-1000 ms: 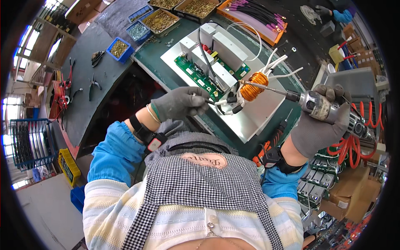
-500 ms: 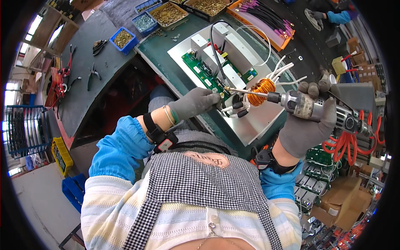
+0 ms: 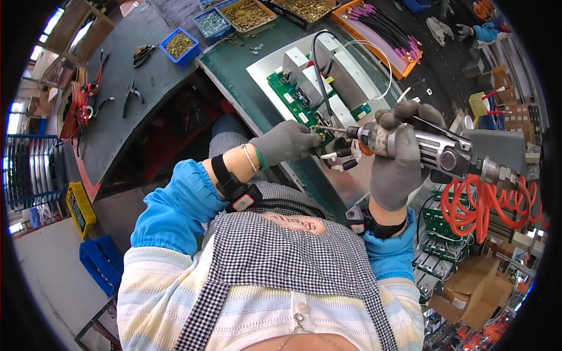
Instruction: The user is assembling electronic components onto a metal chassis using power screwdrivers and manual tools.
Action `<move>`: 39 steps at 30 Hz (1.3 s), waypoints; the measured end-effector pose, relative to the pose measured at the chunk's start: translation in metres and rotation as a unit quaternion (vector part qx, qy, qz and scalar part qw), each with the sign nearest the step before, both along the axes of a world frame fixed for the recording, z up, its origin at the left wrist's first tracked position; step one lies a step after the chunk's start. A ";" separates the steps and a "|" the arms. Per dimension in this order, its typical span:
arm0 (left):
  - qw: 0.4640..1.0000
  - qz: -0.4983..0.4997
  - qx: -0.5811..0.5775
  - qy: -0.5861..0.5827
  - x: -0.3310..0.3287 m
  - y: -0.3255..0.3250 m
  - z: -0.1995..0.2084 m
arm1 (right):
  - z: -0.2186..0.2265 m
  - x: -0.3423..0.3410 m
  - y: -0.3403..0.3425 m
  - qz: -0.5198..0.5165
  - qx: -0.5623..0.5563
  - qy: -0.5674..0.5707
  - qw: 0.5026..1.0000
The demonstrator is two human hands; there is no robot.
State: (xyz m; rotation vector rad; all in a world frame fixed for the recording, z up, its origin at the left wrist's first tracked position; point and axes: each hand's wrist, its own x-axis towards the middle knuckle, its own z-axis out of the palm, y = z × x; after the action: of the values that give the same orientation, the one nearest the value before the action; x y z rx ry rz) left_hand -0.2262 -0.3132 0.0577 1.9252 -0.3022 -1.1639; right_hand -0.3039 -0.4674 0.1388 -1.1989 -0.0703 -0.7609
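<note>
In a grey glove, my right hand (image 3: 401, 161) is wrapped round a silver pneumatic screwdriver (image 3: 436, 149), held nearly level. Its long bit points left, with the tip at the near edge of a green circuit board (image 3: 301, 108). Right beside that tip, my gloved left hand (image 3: 285, 143) has its fingers pinched together; what they hold is hidden. The board lies on a silver metal plate (image 3: 269, 73) and carries tall aluminium heat sinks (image 3: 354, 79). White-sleeved cable ends (image 3: 339, 158) sit below the bit. An orange copper coil (image 3: 366, 148) is mostly hidden behind the screwdriver.
Blue bins (image 3: 180, 48) and trays of small brass hardware (image 3: 249, 14) stand along the far side. An orange tray (image 3: 380, 35) holds black cables with pink ends. Pliers (image 3: 132, 98) lie on the left bench. A coiled red air hose (image 3: 477, 205) hangs at the right.
My right hand has brought the screwdriver left and closer to my left hand, now covering most of the coil. My left hand stays by the board's edge, fingers still pinched.
</note>
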 end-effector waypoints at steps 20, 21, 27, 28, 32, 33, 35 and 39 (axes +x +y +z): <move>0.994 -0.050 -0.034 -0.095 -0.002 0.002 -0.019 | 0.010 0.053 0.022 0.148 -0.152 0.093 0.973; 0.994 -0.049 -0.035 -0.095 -0.002 0.001 -0.018 | 0.008 0.055 0.022 0.150 -0.158 0.103 0.971; 0.998 0.045 -0.010 0.044 -0.002 -0.002 -0.004 | -0.003 0.060 0.024 0.161 -0.100 0.060 0.980; 0.997 0.052 -0.019 0.056 -0.001 -0.001 -0.006 | -0.002 0.061 0.026 0.166 -0.094 0.059 0.980; 0.997 0.055 -0.006 0.060 0.001 -0.003 0.009 | 0.004 0.065 0.027 0.211 0.041 0.052 0.975; 0.997 0.057 -0.004 0.058 0.001 -0.002 0.007 | 0.007 0.063 0.026 0.190 -0.043 0.073 0.978; 0.997 0.056 0.008 0.057 0.008 -0.002 0.002 | 0.013 0.063 0.025 0.173 -0.127 0.082 0.973; 0.991 -0.083 -0.005 -0.104 0.007 -0.001 -0.024 | 0.006 0.064 0.020 0.122 -0.218 0.153 0.956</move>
State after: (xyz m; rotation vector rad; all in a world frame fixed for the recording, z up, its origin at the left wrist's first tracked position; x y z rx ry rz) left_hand -0.2192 -0.3141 0.0333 2.0476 -0.5893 -1.0658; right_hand -0.2403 -0.4470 0.1451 -1.6821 -0.1318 -0.3409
